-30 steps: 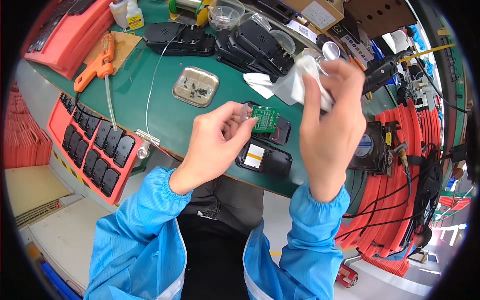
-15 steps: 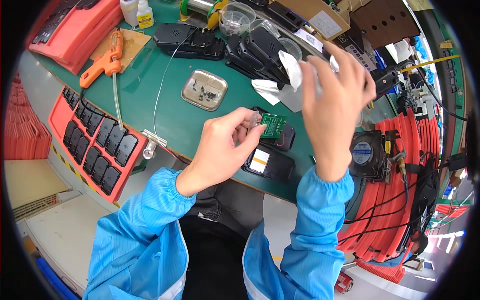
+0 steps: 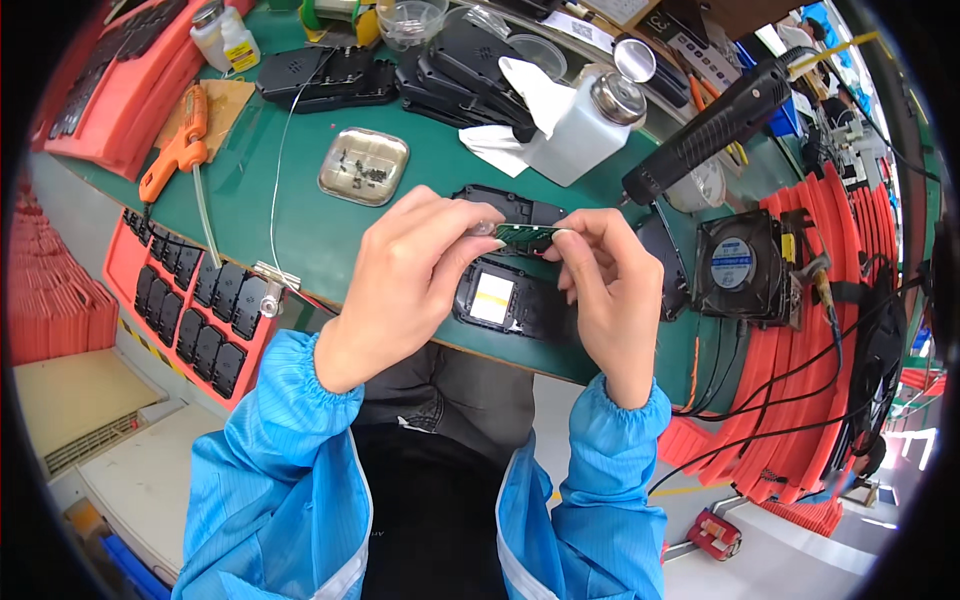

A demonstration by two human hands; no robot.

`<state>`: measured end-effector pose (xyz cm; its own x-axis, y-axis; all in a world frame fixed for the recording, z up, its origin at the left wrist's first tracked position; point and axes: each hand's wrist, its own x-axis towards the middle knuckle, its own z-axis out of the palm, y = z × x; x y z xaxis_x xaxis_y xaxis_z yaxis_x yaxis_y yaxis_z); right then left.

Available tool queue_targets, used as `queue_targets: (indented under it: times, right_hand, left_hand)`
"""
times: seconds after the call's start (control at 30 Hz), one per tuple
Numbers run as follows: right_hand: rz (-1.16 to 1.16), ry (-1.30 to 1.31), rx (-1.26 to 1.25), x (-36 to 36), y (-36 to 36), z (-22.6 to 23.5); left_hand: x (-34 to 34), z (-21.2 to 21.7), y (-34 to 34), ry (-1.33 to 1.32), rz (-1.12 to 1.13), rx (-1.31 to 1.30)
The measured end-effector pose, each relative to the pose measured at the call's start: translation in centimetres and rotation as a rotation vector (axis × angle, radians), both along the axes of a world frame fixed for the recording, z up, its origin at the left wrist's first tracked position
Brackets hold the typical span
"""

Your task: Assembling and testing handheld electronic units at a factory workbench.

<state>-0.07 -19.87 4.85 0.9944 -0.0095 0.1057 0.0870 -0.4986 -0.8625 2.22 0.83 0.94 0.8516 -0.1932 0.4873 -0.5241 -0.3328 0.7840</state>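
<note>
A green circuit board [image 3: 525,234] is pinched between both hands, tipped so that it shows nearly edge-on. My left hand [image 3: 400,275] grips its left end, where a small clear piece [image 3: 483,229] shows by the fingertips. The thumb and forefinger of my right hand [image 3: 612,290] close on its right end. Behind and below the board lies an opened black device casing: one half [image 3: 510,205] is partly covered by my hands, and the nearer half [image 3: 545,312] bears a white label with a yellow stripe.
A metal dish of small dark parts [image 3: 364,168] sits beyond my left hand. Farther right are a white pump bottle [image 3: 580,130], white tissue [image 3: 495,150] and a black cylindrical tool [image 3: 705,130]. An orange glue gun [image 3: 185,150] lies left; a fan [image 3: 742,265] stands right.
My right hand has come down from the upper right, uncovering the pump bottle, and now holds the board's right end. The board has tilted toward edge-on. The whole view has shifted slightly.
</note>
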Motion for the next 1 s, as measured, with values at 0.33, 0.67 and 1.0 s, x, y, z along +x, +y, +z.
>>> queue_targets:
  times: [0.33, 0.67, 1.0]
  right_hand:
    - [0.047, -0.298, -0.044, -0.4, -1.2, -1.6]
    - [0.043, -0.378, -0.087, -1.2, -1.9, -2.4]
    - [-0.026, -0.254, -0.309, -5.9, -2.4, -1.4]
  left_hand:
    - [0.7, 3.1, 0.2, 0.147, -0.227, 0.140]
    - [1.6, 4.3, 0.3, 0.351, -0.342, 0.217]
    - [1.2, 2.5, 0.2, 0.186, -0.312, 0.210]
